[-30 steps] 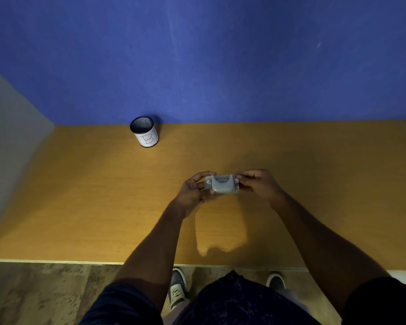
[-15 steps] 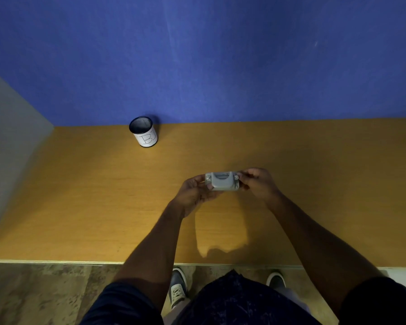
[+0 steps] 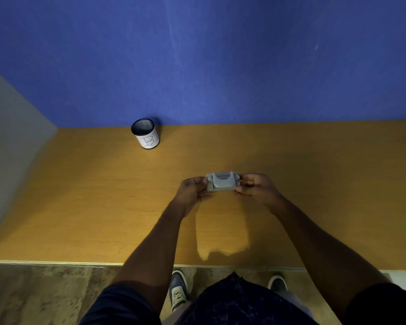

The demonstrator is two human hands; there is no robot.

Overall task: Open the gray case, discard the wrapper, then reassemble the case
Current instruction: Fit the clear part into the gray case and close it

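Observation:
A small gray case (image 3: 222, 181) with a raised latch on top and a screw at each upper corner is held above the wooden table (image 3: 103, 207), near its middle. My left hand (image 3: 192, 191) grips the case's left end. Its right end sits in the fingers of my right hand (image 3: 256, 188). The case looks closed. No wrapper is visible.
A black mesh cup (image 3: 145, 133) with a white label marked "B" stands at the back of the table by the blue wall. A gray panel closes the left side. The table's front edge runs just ahead of my feet.
Both hands have lifted the case slightly and moved it a little away from me. The grip looks the same.

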